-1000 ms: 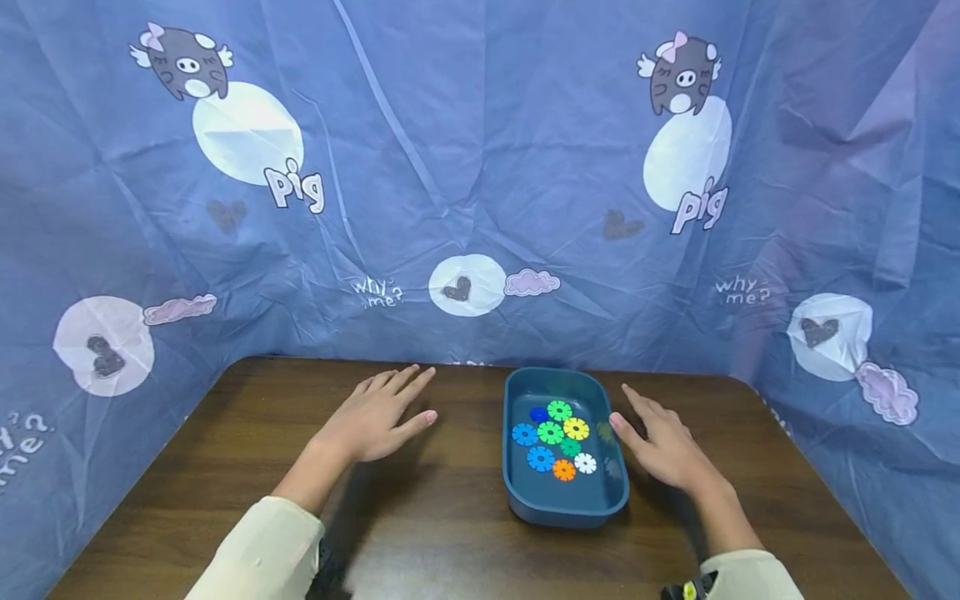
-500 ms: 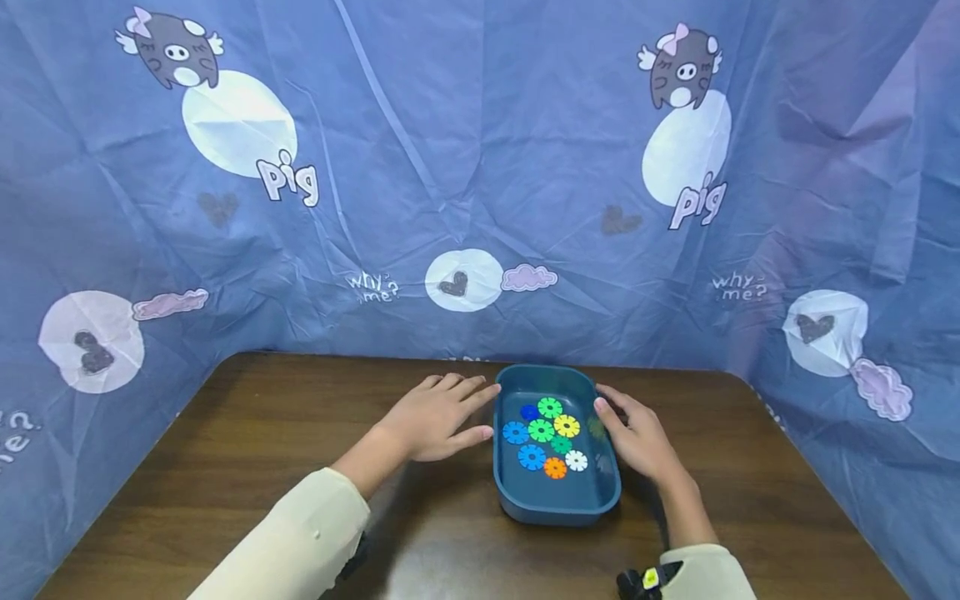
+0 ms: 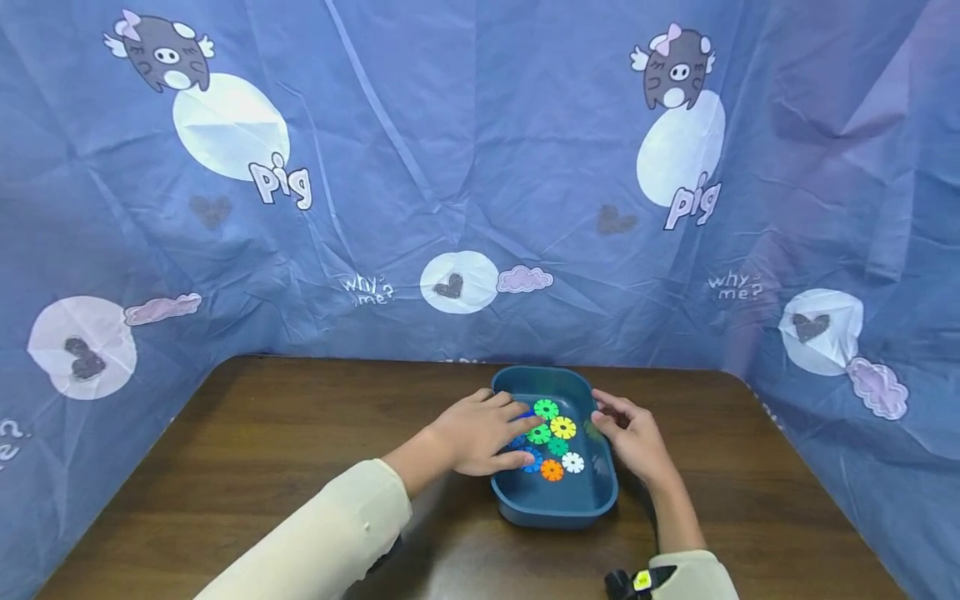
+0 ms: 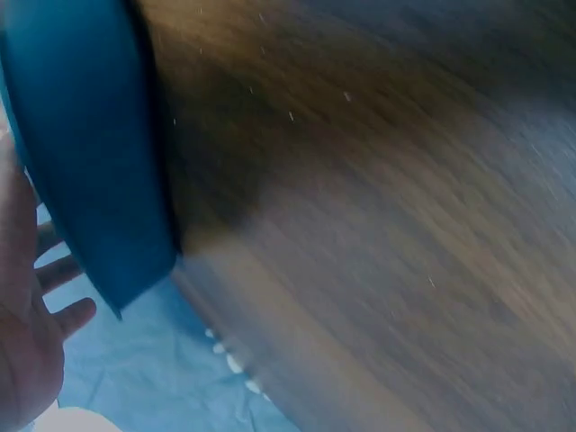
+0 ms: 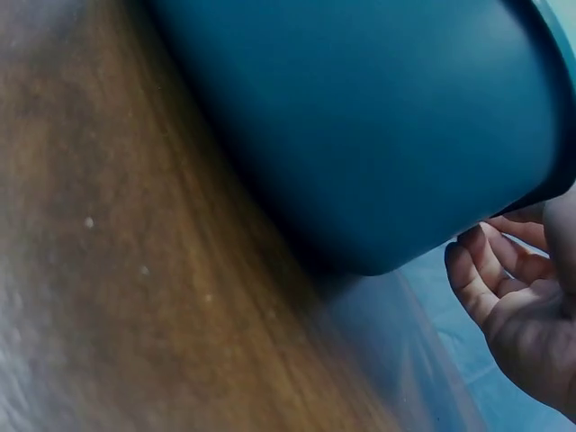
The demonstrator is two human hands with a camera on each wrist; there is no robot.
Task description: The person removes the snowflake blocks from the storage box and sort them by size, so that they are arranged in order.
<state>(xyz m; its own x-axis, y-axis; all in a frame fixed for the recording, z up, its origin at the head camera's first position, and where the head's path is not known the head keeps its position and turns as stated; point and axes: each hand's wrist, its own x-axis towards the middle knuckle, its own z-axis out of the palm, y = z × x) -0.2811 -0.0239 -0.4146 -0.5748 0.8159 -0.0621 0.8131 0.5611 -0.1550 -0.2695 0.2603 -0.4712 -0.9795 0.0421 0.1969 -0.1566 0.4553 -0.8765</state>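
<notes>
A dark blue plastic tub [image 3: 555,518] stands on the table, right of the middle. Notched, flower-shaped plastic discs lie on its floor, among them a yellow disc [image 3: 563,427], an orange disc [image 3: 552,471], a white disc [image 3: 573,462] and several green and blue ones. Reaching over the tub's left rim, my left hand [image 3: 476,435] has its fingers spread above the blue discs and covers part of them. My right hand [image 3: 637,442] holds the right rim, thumb on the inner side and curled fingers [image 5: 486,265] against the outer wall. In the left wrist view, the tub's wall [image 4: 90,135] hides part of my left hand.
The brown wooden table [image 3: 315,467] extends to both sides of the tub. A blue cloth [image 3: 480,167] printed with pigs hangs close behind the table's back edge and round its sides. A black band with a yellow patch [image 3: 641,581] sits at the right wrist.
My left hand has moved right, from bare table to over the discs in the tub. My right hand has come in from beside the tub and taken hold of its rim.
</notes>
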